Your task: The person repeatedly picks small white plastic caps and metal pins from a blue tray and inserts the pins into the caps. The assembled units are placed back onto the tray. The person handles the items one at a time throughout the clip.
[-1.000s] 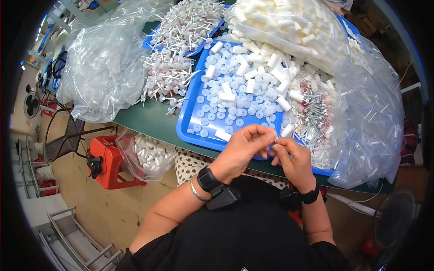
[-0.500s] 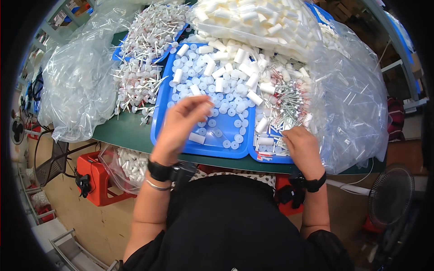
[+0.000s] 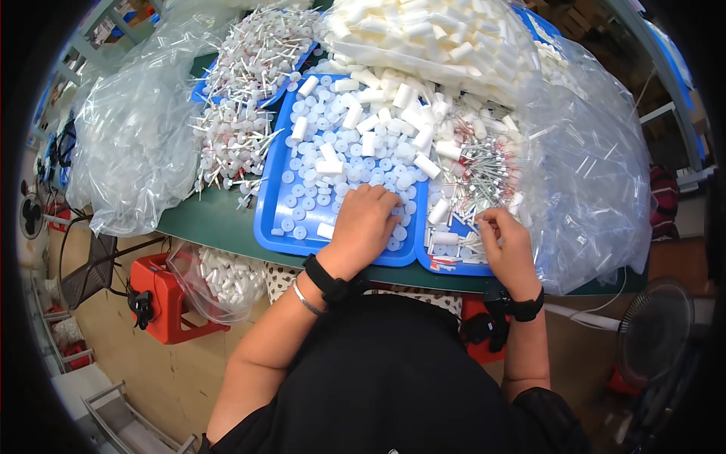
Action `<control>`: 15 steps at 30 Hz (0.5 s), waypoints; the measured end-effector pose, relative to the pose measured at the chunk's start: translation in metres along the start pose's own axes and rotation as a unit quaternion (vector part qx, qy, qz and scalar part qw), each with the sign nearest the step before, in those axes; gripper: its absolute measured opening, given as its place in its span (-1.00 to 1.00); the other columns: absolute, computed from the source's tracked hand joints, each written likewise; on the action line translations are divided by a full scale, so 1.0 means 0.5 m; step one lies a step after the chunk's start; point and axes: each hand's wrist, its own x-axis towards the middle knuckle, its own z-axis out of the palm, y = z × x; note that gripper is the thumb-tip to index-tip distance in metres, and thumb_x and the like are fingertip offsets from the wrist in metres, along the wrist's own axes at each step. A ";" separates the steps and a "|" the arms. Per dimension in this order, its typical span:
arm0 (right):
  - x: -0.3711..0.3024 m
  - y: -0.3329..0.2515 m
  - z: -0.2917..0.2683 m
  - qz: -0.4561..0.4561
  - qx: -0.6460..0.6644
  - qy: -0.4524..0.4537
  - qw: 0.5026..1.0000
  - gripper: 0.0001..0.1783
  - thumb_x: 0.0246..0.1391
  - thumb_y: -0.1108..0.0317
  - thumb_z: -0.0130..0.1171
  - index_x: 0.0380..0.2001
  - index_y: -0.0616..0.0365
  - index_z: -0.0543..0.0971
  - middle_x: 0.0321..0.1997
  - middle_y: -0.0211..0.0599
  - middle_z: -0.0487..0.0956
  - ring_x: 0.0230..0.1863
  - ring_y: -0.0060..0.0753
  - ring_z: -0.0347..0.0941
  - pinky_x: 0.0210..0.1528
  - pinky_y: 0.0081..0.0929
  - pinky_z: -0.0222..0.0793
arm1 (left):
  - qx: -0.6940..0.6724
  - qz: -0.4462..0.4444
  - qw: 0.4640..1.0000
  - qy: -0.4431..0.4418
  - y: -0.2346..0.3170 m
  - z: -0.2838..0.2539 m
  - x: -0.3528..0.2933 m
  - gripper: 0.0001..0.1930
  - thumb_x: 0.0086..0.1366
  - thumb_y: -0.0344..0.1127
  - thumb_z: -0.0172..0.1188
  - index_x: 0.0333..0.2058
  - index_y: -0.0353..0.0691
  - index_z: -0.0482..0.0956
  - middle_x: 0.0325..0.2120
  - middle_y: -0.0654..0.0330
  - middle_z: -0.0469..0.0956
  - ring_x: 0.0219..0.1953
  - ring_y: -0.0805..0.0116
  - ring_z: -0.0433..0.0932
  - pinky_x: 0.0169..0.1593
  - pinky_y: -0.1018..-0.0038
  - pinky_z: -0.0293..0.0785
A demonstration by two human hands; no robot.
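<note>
Bare green table [image 3: 219, 219] left of the blue tray [image 3: 272, 227] gives open passage; clear bags [image 3: 136, 129] block further left; a bulging bag [image 3: 597, 174] walls the right; heaped tubes [image 3: 423, 30] close the far side.

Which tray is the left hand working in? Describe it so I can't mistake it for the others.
On the green table, between two big clear plastic bags, lie several blue trays. The one under the left hand is the blue tray nearest the person, just left of centre. It alone holds mostly small round white caps; the tray to its right holds thin stick-like parts.
</note>
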 end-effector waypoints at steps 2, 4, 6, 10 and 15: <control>-0.004 -0.005 -0.001 0.068 0.153 0.019 0.986 -0.96 0.18 0.56 0.06 -0.28 0.25 0.45 -0.26 -0.18 0.61 -0.26 -0.44 0.56 -0.19 -0.48 0.49 | -0.015 -0.001 1.000 0.008 -0.003 0.001 0.000 -0.80 0.06 -0.44 0.30 -0.28 -0.20 0.58 -0.39 0.17 0.50 -0.28 0.13 0.43 -0.17 0.28 0.29; -0.006 -0.007 0.006 0.095 0.310 0.057 0.944 -0.92 0.21 0.58 0.02 -0.23 0.25 0.43 -0.24 -0.18 0.61 -0.25 -0.51 0.55 -0.18 -0.53 0.50 | -0.020 0.004 1.000 0.016 -0.004 -0.001 0.001 -0.80 0.06 -0.44 0.31 -0.29 -0.18 0.58 -0.41 0.18 0.49 -0.29 0.13 0.42 -0.17 0.29 0.27; -0.006 -0.018 0.008 0.095 0.379 0.074 0.918 -0.88 0.20 0.58 0.03 -0.19 0.25 0.40 -0.22 -0.15 0.60 -0.26 -0.48 0.56 -0.16 -0.50 0.52 | -0.015 0.015 0.999 0.025 -0.001 -0.008 0.003 -0.80 0.05 -0.45 0.31 -0.30 -0.17 0.58 -0.43 0.18 0.48 -0.30 0.13 0.40 -0.15 0.30 0.25; -0.005 -0.033 0.019 0.094 0.495 0.076 0.861 -0.82 0.16 0.59 0.06 -0.16 0.23 0.39 -0.19 -0.11 0.60 -0.24 -0.44 0.56 -0.13 -0.48 0.53 | -0.084 -0.032 0.994 0.066 0.011 -0.032 0.009 -0.80 0.13 -0.41 0.30 -0.24 -0.18 0.59 -0.41 0.23 0.50 -0.34 0.30 0.43 -0.19 0.41 0.32; -0.003 -0.075 0.040 0.085 0.565 0.095 0.815 -0.74 0.14 0.59 0.09 -0.08 0.25 0.42 -0.19 -0.13 0.61 -0.24 -0.40 0.57 -0.13 -0.48 0.53 | -0.631 -0.289 0.720 -0.036 0.059 -0.052 -0.003 -0.72 0.36 -0.25 0.17 -0.05 -0.28 0.56 -0.34 0.28 0.52 -0.38 0.57 0.43 -0.26 0.63 0.38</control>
